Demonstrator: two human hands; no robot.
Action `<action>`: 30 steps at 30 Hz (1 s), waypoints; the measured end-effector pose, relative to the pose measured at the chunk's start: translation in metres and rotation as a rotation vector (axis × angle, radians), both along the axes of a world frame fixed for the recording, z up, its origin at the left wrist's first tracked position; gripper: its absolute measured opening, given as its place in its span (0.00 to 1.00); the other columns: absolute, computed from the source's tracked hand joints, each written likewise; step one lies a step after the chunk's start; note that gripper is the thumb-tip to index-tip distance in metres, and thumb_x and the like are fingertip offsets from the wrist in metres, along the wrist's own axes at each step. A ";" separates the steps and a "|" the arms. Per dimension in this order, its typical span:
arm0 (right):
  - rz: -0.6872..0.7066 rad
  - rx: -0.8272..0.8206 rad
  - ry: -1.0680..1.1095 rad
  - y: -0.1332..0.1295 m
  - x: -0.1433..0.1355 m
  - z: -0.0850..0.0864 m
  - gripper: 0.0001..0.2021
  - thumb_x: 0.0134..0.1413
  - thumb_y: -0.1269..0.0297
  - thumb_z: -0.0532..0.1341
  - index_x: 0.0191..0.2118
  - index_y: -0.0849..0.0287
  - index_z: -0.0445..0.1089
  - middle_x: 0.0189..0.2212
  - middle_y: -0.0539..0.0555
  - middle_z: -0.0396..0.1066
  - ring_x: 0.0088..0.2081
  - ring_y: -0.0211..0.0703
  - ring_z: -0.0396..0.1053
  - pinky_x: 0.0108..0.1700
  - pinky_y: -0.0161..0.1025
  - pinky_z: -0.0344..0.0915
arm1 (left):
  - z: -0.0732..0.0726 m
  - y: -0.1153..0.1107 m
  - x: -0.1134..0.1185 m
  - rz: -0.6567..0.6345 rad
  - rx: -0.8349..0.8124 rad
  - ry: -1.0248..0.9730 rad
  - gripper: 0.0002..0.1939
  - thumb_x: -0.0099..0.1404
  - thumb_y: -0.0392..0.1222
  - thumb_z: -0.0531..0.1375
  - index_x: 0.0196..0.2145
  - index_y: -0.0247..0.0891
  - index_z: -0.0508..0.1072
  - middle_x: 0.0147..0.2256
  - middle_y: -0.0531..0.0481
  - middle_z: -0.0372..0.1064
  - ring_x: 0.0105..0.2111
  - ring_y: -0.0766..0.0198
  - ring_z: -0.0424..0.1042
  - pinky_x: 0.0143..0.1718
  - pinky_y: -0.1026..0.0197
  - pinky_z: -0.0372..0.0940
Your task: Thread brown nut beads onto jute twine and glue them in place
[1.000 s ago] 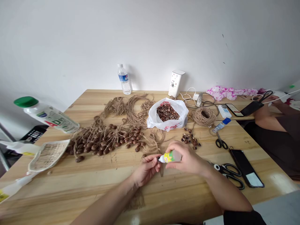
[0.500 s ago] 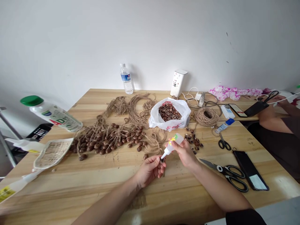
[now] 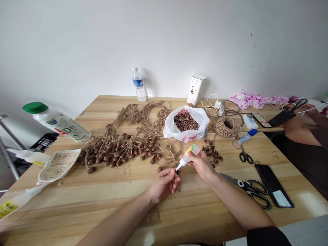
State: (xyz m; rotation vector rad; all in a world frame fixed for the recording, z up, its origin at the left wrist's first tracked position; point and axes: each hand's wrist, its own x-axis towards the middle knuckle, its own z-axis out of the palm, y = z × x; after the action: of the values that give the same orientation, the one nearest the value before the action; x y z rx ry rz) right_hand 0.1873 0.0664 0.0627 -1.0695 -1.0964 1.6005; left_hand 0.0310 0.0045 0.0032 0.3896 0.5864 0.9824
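My left hand (image 3: 165,184) pinches a small dark nutshell half (image 3: 177,173) between thumb and fingers, its hollow facing up. Tilted in my right hand (image 3: 201,164) is a translucent glue bottle (image 3: 189,153) with a yellow and green label. The bottle's white nozzle points down at the shell's rim; I cannot tell if it touches. Beyond my right hand lie several loose shell halves (image 3: 212,152). A white plastic bag (image 3: 170,128), open at the top, holds many more shell pieces (image 3: 186,122). To the left is a heap of brown nuts (image 3: 112,157) tied to twine strands.
Large scissors (image 3: 252,188) and a black phone (image 3: 274,184) lie by my right forearm. Behind them are small scissors (image 3: 246,156), a blue-capped bottle (image 3: 246,136) and a twine roll (image 3: 227,127). A woven tray (image 3: 60,164) stands left. A person's arm (image 3: 299,135) shows at right.
The nozzle has lifted slightly, and more of the shell's dark hollow shows. Both hands keep their hold. The whole view has shifted a little.
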 end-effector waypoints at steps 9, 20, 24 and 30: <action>0.041 0.031 -0.001 0.001 0.003 0.001 0.21 0.40 0.49 0.69 0.33 0.62 0.70 0.24 0.54 0.74 0.28 0.43 0.69 0.27 0.36 0.58 | -0.001 0.001 0.000 -0.001 0.001 -0.018 0.15 0.53 0.47 0.67 0.29 0.30 0.72 0.23 0.50 0.70 0.16 0.72 0.62 0.13 0.70 0.56; 0.042 0.057 -0.024 0.002 0.003 0.000 0.21 0.38 0.48 0.69 0.33 0.61 0.71 0.24 0.54 0.74 0.28 0.45 0.69 0.30 0.39 0.62 | -0.001 0.001 0.000 -0.007 0.010 -0.012 0.15 0.54 0.47 0.66 0.31 0.30 0.72 0.23 0.49 0.70 0.16 0.72 0.62 0.13 0.70 0.55; 0.035 0.060 -0.031 0.001 0.004 0.000 0.21 0.38 0.49 0.69 0.33 0.61 0.72 0.24 0.54 0.74 0.28 0.46 0.70 0.31 0.39 0.63 | 0.000 0.001 0.000 -0.002 0.009 -0.013 0.15 0.54 0.46 0.66 0.30 0.30 0.72 0.24 0.49 0.70 0.16 0.72 0.62 0.13 0.70 0.55; 0.067 0.110 -0.076 0.002 0.007 0.001 0.21 0.41 0.47 0.68 0.35 0.60 0.71 0.27 0.55 0.74 0.32 0.49 0.72 0.34 0.42 0.65 | 0.001 0.001 -0.001 -0.010 0.009 -0.005 0.15 0.54 0.47 0.66 0.31 0.30 0.72 0.24 0.49 0.70 0.16 0.72 0.62 0.13 0.70 0.55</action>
State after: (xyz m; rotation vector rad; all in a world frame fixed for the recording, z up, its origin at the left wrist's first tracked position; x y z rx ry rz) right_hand 0.1942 0.0679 0.0640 -1.0372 -1.2682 1.5434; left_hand 0.0301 0.0052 0.0039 0.3977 0.5751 0.9760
